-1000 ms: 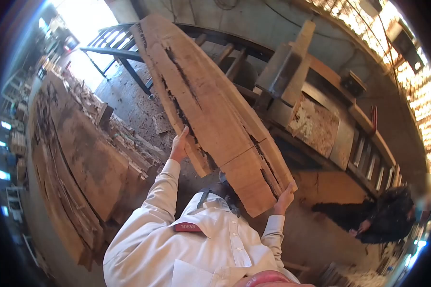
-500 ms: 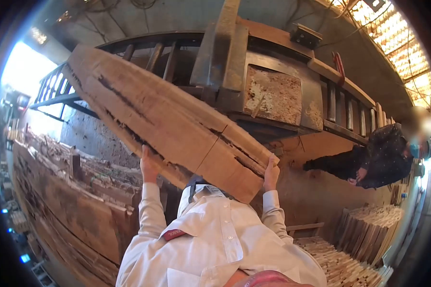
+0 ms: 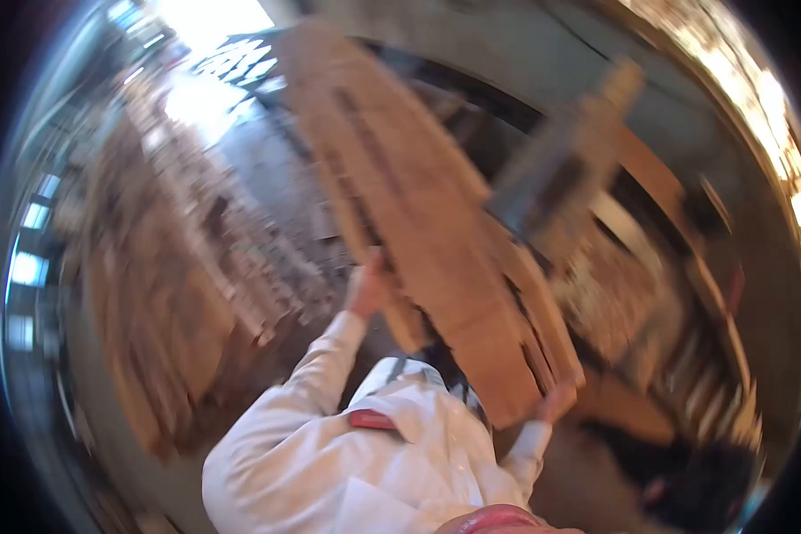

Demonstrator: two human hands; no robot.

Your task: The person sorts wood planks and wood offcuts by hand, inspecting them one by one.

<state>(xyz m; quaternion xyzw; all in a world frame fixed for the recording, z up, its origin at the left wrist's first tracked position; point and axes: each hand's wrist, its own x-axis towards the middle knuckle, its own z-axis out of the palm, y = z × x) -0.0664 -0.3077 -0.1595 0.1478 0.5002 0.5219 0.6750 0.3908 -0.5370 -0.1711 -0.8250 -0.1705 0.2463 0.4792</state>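
No lettering can be read: the red label (image 3: 371,419) on the white shirt (image 3: 400,467), just left of centre in the lower part of the frame, is too blurred for any letters or numbers to be made out

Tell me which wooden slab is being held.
The long slab mid-picture, gripped by the left hand and right hand; the slabs at the picture's left are untouched.
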